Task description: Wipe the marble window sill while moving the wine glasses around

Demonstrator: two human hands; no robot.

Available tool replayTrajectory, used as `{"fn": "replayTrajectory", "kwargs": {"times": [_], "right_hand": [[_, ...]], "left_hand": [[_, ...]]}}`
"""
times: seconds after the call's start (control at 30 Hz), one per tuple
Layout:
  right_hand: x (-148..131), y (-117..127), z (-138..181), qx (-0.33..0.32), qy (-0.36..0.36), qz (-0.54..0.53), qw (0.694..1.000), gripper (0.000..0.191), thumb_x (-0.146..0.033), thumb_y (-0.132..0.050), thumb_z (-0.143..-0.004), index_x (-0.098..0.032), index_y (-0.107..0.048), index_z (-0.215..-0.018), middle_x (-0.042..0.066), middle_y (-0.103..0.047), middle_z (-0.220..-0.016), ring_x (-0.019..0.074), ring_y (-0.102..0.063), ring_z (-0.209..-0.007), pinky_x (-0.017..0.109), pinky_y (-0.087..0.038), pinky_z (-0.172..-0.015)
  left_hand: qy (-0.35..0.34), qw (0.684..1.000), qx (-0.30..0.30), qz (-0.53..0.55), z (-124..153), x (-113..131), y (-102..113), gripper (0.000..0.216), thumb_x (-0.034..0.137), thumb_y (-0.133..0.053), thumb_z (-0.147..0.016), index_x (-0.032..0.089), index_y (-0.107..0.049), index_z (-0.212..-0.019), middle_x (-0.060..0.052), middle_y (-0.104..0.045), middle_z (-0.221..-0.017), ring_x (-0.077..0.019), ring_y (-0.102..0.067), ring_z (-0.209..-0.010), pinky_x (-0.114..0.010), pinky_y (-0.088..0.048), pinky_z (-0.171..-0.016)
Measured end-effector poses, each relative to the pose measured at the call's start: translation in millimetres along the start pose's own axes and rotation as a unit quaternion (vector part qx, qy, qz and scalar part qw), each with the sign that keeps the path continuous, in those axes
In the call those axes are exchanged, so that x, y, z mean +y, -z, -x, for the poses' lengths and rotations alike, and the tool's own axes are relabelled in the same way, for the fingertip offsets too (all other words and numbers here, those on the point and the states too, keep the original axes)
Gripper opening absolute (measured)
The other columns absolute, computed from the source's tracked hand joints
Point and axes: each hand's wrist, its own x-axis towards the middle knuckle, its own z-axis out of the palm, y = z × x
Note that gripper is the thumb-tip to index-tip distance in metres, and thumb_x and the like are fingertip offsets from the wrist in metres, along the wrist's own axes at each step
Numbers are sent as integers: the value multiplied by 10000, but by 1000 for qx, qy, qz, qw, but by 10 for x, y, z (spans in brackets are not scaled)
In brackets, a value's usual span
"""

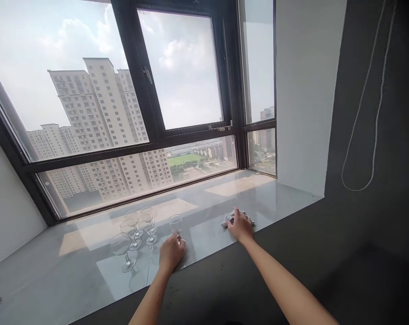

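Forearms stretch over a dark ledge to a pale, glossy stone sill (pixel 72 266). The left hand (pixel 170 253) is closed round the lower stem of a wine glass (pixel 175 223), which stands upright near the sill's front edge. It is clear and looks empty, with a small rounded bowl. The right hand (pixel 241 227) lies on a crumpled grey cloth (pixel 226 220) further right on the sill; whether its fingers pinch the cloth cannot be told. Just left of the held glass stands a cluster of similar glasses (pixel 133 230), close together and upright. Behind them rises a dark-framed window (pixel 180 67) with a handle (pixel 147 74). Pale tower blocks (pixel 96 113) show beyond it. A bead chain (pixel 370 113) hangs on the dark wall at right.
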Motion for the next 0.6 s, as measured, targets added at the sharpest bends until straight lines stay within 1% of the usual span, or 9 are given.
{"fn": "replayTrajectory", "kwargs": {"times": [0.17,0.33,0.47,0.53,0.6], "right_hand": [[19,-20,-11,-2,1,-1,1000,586,-348,-553,-844,-191,-373,-1378,133,-596,-1196,258,-519,-1132,381,-286,-976],[30,-13,-12,-20,1,-7,1000,594,-388,-518,-870,-197,-347,-1405,132,-587,-1224,261,-514,-1132,394,-284,-987],[30,-26,-20,-17,1,-9,1000,628,-380,-530,-862,-203,-327,-1429,127,-586,-1232,262,-511,-1139,405,-283,-997],[20,-23,-21,-17,-1,-9,1000,625,-369,-538,-857,-205,-340,-1426,126,-586,-1236,259,-503,-1151,405,-284,-1000],[6,-4,-16,-16,2,-9,1000,579,-361,-540,-855,-211,-394,-1395,122,-589,-1235,257,-493,-1165,405,-287,-1001]], "left_hand": [[-1,1000,8,6,-9,-12,-12,171,273,-431,-869,194,-552,-961,-73,-700,-886,-214,-648,-835,-280,-358,-667],[2,1000,-8,5,1,-13,3,187,291,-416,-881,192,-554,-958,-81,-697,-895,-210,-644,-828,-273,-350,-654],[1,1000,3,6,-6,-21,-11,180,290,-421,-875,202,-545,-970,-68,-696,-873,-217,-645,-821,-277,-346,-644],[1,1000,3,9,-11,-22,-18,181,289,-426,-871,204,-542,-981,-65,-696,-875,-216,-647,-823,-276,-347,-641],[5,1000,0,6,-11,-14,-14,181,287,-429,-870,200,-544,-980,-68,-697,-883,-217,-649,-835,-275,-353,-649]]}}
